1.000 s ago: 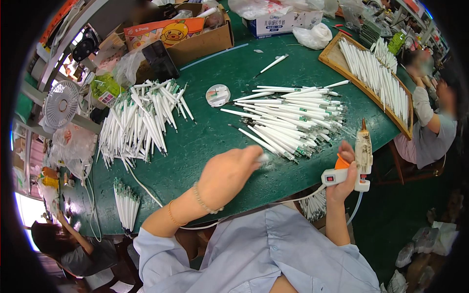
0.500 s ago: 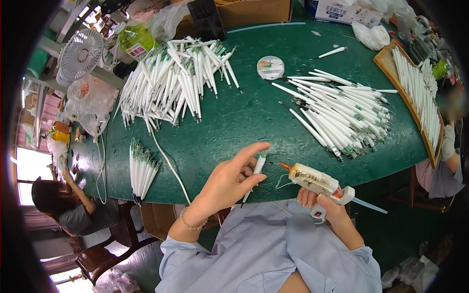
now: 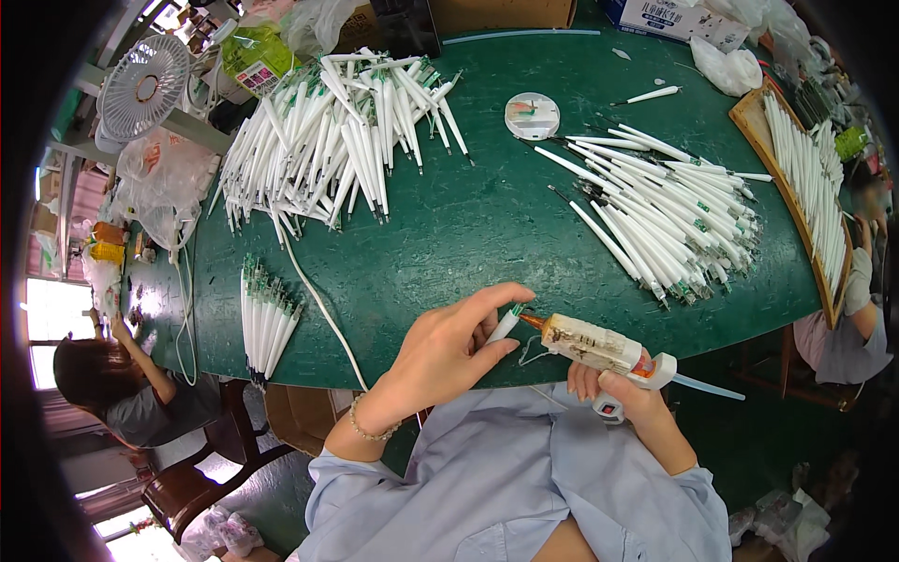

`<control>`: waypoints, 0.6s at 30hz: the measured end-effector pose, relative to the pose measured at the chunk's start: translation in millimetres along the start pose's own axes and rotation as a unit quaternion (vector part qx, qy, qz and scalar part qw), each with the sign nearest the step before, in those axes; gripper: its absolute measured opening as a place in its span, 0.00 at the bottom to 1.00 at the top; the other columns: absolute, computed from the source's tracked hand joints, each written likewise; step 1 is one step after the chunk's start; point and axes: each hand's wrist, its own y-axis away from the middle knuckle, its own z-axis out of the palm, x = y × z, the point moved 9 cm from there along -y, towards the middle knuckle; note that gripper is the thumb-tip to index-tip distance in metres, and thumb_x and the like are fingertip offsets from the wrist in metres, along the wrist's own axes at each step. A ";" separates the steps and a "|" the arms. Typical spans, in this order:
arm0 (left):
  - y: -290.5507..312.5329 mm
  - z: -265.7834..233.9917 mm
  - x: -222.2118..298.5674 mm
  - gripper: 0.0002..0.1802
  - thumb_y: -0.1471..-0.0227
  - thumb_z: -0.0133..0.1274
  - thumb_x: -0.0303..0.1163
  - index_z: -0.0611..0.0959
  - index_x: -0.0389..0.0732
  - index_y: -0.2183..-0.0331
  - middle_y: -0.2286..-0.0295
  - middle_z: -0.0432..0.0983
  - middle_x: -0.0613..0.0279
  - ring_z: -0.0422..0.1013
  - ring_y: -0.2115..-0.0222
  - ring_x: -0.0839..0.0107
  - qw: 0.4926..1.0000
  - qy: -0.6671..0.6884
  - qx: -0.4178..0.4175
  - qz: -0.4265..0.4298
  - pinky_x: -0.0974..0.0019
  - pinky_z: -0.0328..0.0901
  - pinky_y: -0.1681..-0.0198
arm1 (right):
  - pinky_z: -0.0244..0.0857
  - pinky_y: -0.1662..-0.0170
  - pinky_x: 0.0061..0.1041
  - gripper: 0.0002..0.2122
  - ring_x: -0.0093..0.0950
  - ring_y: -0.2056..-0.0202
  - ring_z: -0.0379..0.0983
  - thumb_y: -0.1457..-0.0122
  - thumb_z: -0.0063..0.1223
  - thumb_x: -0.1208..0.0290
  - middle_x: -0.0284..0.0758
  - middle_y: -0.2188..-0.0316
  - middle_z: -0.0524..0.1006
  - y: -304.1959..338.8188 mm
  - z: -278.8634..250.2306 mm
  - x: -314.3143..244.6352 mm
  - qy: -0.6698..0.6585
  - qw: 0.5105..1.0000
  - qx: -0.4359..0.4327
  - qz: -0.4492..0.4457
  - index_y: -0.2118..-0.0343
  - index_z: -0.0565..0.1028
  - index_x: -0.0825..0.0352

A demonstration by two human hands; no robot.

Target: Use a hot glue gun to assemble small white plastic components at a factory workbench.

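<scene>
Between the fingers of my left hand [image 3: 449, 342] is a slim white pen-like stick [image 3: 507, 324] with a green tip, tilted over the table's near edge. My right hand [image 3: 627, 398] is wrapped round the handle of a white glue gun [image 3: 595, 343], whose body is stained. Its orange-brown nozzle meets the green end of the stick, or lies right beside it; I cannot tell which. A translucent glue stick [image 3: 709, 387] juts from the gun's rear. A thin strand hangs below the nozzle.
White sticks lie in a large heap [image 3: 309, 140], a second heap [image 3: 655, 201] and a small bundle [image 3: 265, 323] on the green table [image 3: 421, 253]. A cable [image 3: 318, 300], a round white dish [image 3: 532, 116] and a wooden tray of sticks [image 3: 746, 117] are around. Co-workers sit left and right.
The glue gun's nozzle and the stick's green end have come together. My left hand has turned the stick so that its green end leans toward the gun.
</scene>
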 end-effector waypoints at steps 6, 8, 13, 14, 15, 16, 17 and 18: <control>0.0 -0.4 4.2 0.27 0.64 0.58 0.20 0.72 0.45 0.58 0.84 0.61 0.71 0.55 0.86 0.84 1.000 -0.011 0.006 0.012 0.80 0.53 0.83 | 0.62 0.70 0.24 0.09 0.26 0.76 0.67 0.49 0.45 0.76 0.37 0.81 0.70 -0.2 5.1 -3.7 -0.033 0.998 -0.046 -0.012 0.66 0.69 0.76; 0.3 -0.9 4.4 0.27 0.64 0.58 0.20 0.72 0.45 0.58 0.84 0.61 0.70 0.55 0.86 0.84 1.000 -0.014 0.007 0.014 0.80 0.53 0.83 | 0.62 0.71 0.24 0.09 0.25 0.76 0.67 0.49 0.45 0.77 0.36 0.81 0.70 0.0 5.3 -3.2 -0.036 0.999 -0.037 0.000 0.66 0.69 0.75; 0.3 -1.5 3.7 0.27 0.64 0.58 0.21 0.72 0.44 0.58 0.84 0.61 0.71 0.55 0.86 0.84 1.000 -0.017 0.010 0.019 0.80 0.53 0.83 | 0.61 0.71 0.23 0.09 0.24 0.77 0.66 0.48 0.45 0.77 0.35 0.81 0.70 -0.4 3.9 -1.4 -0.028 0.999 -0.040 -0.003 0.65 0.70 0.75; 0.0 -1.5 3.5 0.26 0.64 0.58 0.21 0.73 0.44 0.58 0.84 0.61 0.71 0.55 0.86 0.84 1.000 -0.017 0.009 0.017 0.79 0.53 0.83 | 0.61 0.71 0.23 0.09 0.24 0.77 0.66 0.48 0.45 0.77 0.35 0.81 0.70 -0.4 4.3 -2.3 -0.024 0.999 -0.045 -0.008 0.65 0.70 0.75; -0.3 -1.5 3.4 0.26 0.64 0.58 0.20 0.73 0.44 0.58 0.84 0.61 0.71 0.55 0.86 0.84 1.000 -0.017 0.009 0.016 0.79 0.53 0.83 | 0.61 0.71 0.23 0.09 0.24 0.77 0.66 0.48 0.45 0.77 0.35 0.81 0.70 -0.2 4.3 -2.7 -0.023 0.999 -0.045 -0.008 0.65 0.70 0.75; -0.4 -1.6 3.5 0.26 0.64 0.58 0.20 0.73 0.44 0.58 0.84 0.61 0.71 0.55 0.86 0.84 1.000 -0.017 0.009 0.016 0.79 0.53 0.83 | 0.61 0.71 0.23 0.09 0.24 0.77 0.66 0.48 0.45 0.77 0.35 0.81 0.70 0.0 4.1 -2.4 -0.022 0.999 -0.042 -0.006 0.65 0.70 0.75; -0.4 -1.7 3.6 0.26 0.64 0.58 0.20 0.73 0.44 0.58 0.84 0.61 0.71 0.55 0.86 0.84 1.000 -0.016 0.009 0.015 0.79 0.53 0.83 | 0.61 0.71 0.22 0.09 0.23 0.77 0.66 0.48 0.44 0.77 0.35 0.81 0.70 0.0 3.9 -2.2 -0.022 0.999 -0.040 -0.005 0.65 0.70 0.75; -0.4 -1.7 3.6 0.26 0.64 0.58 0.20 0.73 0.44 0.58 0.84 0.61 0.71 0.55 0.86 0.84 1.000 -0.015 0.010 0.015 0.79 0.53 0.83 | 0.61 0.71 0.22 0.09 0.23 0.77 0.66 0.48 0.44 0.77 0.35 0.81 0.70 0.0 4.3 -2.7 -0.021 0.999 -0.040 -0.005 0.65 0.70 0.75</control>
